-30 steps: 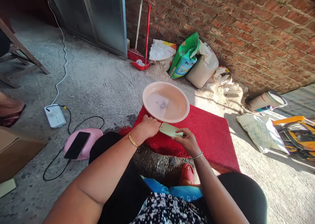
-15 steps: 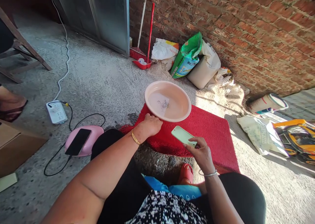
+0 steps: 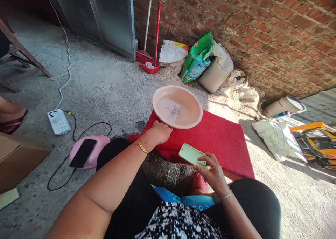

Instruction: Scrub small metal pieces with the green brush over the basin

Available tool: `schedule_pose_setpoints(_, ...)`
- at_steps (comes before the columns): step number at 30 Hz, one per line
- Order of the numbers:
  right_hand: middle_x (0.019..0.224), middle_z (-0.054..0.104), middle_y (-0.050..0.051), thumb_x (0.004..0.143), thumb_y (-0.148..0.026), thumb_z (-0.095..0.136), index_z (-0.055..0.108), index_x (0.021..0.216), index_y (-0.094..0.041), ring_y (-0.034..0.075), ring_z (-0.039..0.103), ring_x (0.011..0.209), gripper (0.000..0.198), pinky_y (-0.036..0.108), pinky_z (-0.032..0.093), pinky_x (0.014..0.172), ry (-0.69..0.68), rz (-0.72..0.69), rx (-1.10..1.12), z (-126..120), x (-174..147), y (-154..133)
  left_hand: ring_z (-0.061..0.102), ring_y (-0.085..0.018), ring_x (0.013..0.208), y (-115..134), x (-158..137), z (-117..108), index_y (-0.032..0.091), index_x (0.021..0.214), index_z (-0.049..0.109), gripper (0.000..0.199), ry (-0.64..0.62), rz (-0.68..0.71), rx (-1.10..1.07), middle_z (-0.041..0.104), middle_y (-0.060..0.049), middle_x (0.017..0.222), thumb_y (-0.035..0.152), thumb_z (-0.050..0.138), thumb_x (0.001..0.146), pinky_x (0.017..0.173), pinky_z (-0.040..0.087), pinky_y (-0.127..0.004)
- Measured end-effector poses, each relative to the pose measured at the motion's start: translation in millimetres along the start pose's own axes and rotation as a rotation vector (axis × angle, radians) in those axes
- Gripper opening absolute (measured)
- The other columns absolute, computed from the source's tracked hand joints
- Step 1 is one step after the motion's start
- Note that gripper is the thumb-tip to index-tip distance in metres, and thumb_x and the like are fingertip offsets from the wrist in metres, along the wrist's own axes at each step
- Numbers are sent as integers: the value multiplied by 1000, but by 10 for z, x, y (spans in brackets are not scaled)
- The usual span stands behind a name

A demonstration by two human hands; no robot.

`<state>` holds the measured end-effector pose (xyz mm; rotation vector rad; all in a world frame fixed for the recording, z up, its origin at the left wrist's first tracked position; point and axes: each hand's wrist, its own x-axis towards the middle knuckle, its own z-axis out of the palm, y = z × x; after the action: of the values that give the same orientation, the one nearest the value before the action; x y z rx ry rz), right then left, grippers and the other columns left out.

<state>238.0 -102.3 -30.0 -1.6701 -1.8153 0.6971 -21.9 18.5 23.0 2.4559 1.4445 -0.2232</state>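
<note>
My right hand [image 3: 211, 169] pinches one end of a flat, pale green plastic piece [image 3: 191, 154], oblong with rounded corners and a small hole near each end. The piece is held over the front part of a red cloth [image 3: 217, 137]. Just below the near rim of a pale pink basin [image 3: 193, 121], my left hand [image 3: 160, 133] is closed with its knuckles up, over the red cloth. Its fingertips are hidden, and what they hold, if anything, cannot be seen. The basin stands on the cloth and has clear water and small dark bits at its bottom.
On the left, a black phone [image 3: 83, 153] lies on a pink object [image 3: 102, 144], wired to a white power strip [image 3: 59, 122]. Cardboard box [image 3: 23, 162] beside a person's foot [image 3: 12, 114]. Sacks [image 3: 198, 58] and a red dustpan [image 3: 149, 69] stand by the brick wall.
My right hand has shifted slightly left with the green piece, which now lies a little flatter and lower in view. My left hand stays nearly in place by the basin.
</note>
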Motion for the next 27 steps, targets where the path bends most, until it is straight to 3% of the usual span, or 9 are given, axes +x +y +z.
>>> schedule_pose_setpoints(6,84,57,4,56,-55,77,67,77,-22,17,50,68,40,30,42,61,252,224,41,-420,-333,359,60,-27,104,-8,38,64,18,104,63,34,-14,22,21,65,-13,112,11,34,87,83,42,-44)
schedule_pose_setpoints(9,71,57,1,52,-53,79,65,80,-20,17,51,63,45,30,41,58,311,409,287,-452,-379,474,60,-25,103,-5,54,85,18,103,63,31,-19,50,46,65,-13,113,12,37,87,82,44,-41)
schedule_pose_setpoints(12,72,58,1,54,-49,79,62,81,-21,18,54,66,43,30,43,60,294,498,613,-393,-380,551,57,-25,107,26,72,91,18,103,62,25,-13,104,75,62,-13,115,16,43,86,84,44,-39)
schedule_pose_setpoints(17,81,60,2,58,-41,79,59,80,-21,19,55,74,36,31,44,67,93,448,776,-279,-355,516,57,-22,100,288,75,87,19,108,58,24,83,294,41,61,-10,104,28,45,89,84,43,-35)
schedule_pose_setpoints(22,94,53,1,53,-38,84,62,76,-21,19,53,86,37,29,42,72,-41,283,716,-275,-314,397,55,-18,96,721,-64,132,25,126,44,47,11,564,-269,52,-5,110,51,47,87,80,44,-29)
schedule_pose_setpoints(27,94,50,1,54,-40,83,63,77,-22,17,50,85,35,26,40,70,-70,229,668,-309,-297,396,51,-25,100,900,-98,329,24,130,39,65,-38,598,-294,47,-8,113,55,59,77,81,45,-35)
